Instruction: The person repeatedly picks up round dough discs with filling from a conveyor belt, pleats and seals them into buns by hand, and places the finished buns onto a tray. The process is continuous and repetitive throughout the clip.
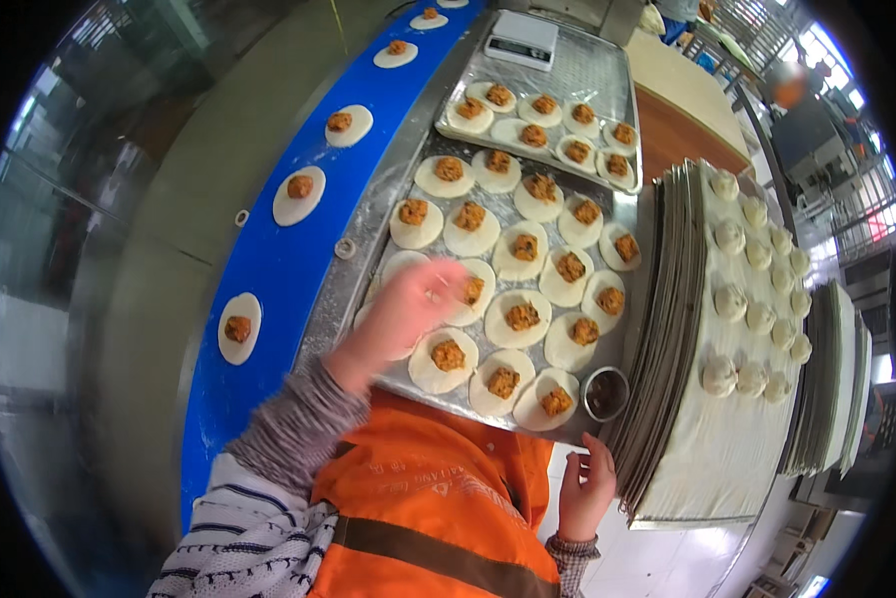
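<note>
My left hand (408,307) is over the left side of a metal tray (607,254), above dough rounds that it partly covers. Motion smears its fingers, so whatever they may hold is hidden. On the tray lie several flat white dough rounds, each visible one with a lump of orange-brown filling (448,355). My right hand (585,488) hangs just off the tray's near right corner, its fingers loosely bent and apart, with nothing seen in them. Close above it, a small round metal cup (605,394) with dark contents sits at that corner.
A blue conveyor belt (268,254) carries more filled dough rounds along the left. Beyond the tray, a second metal tray (592,75) holds filled rounds and a white digital scale (523,40). To the right, pleated buns (730,302) rest on a cloth-covered stack (702,458).
</note>
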{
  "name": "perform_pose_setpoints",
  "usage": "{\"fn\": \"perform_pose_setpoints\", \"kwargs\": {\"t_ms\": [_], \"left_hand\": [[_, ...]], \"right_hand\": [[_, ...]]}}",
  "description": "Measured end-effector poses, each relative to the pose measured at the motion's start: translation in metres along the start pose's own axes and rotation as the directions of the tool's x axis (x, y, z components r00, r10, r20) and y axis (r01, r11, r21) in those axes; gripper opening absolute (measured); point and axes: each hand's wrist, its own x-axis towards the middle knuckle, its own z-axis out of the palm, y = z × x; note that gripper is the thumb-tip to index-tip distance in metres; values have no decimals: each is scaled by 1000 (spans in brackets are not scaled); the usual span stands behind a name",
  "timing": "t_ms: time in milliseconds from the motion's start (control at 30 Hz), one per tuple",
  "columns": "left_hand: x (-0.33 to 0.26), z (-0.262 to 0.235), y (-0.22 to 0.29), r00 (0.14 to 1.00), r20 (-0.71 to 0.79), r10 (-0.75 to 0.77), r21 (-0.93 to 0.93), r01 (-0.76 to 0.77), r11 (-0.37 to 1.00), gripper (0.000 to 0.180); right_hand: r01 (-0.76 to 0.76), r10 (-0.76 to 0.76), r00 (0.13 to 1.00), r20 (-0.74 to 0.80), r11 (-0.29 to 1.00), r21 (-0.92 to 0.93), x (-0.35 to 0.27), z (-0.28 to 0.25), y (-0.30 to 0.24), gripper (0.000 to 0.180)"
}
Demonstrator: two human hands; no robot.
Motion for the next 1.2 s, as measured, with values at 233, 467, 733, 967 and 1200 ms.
{"fn": "perform_pose_setpoints", "kwargs": {"t_ms": [233, 467, 733, 967, 1200], "left_hand": [[118, -217, -72, 839, -525, -143, 194, 281, 940, 68], [135, -258, -99, 771, -323, -548, 25, 586, 810, 62], [96, -254, -111, 837, -292, -463, 259, 535, 804, 58], [33, -232, -118, 890, -215, -402, -452, 274, 849, 35], [-17, -133, -77, 871, -233, -431, -905, -33, 423, 41]], "right_hand": [[125, -118, 992, 53, 982, -144, 20, 5, -32, 25], [143, -131, 988, 81, 976, -162, 34, 14, -58, 22], [214, -202, 972, 122, 973, -86, 37, 20, -62, 22], [283, -272, 953, 137, 956, -75, 28, 12, -56, 22], [292, -292, 939, 181, 956, 25, 37, 3, -77, 26]]}}
